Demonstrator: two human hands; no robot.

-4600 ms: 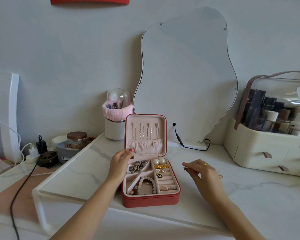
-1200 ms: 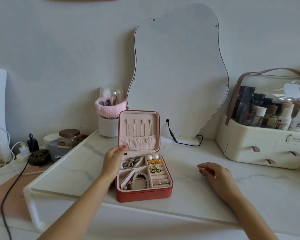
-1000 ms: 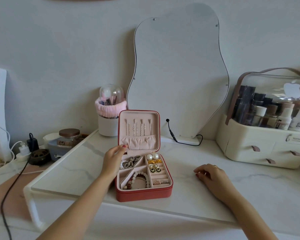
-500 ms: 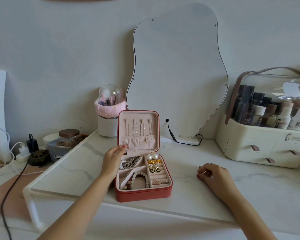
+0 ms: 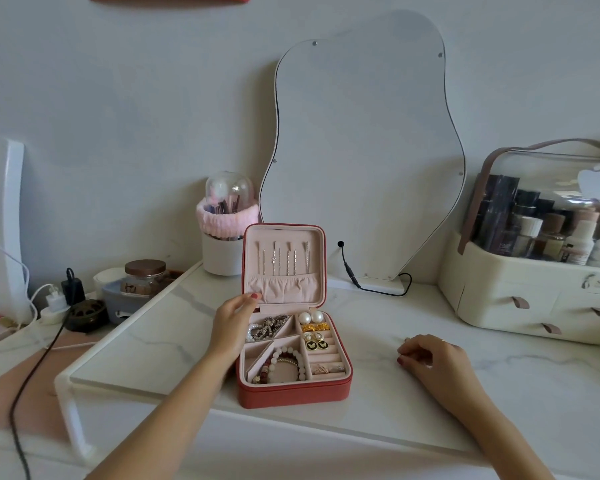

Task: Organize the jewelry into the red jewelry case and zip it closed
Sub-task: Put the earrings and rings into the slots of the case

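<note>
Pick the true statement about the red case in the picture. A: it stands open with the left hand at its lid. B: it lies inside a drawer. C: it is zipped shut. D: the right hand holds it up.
A: the case stands open, its lid upright, and the left hand touches the lid's left edge.
</note>
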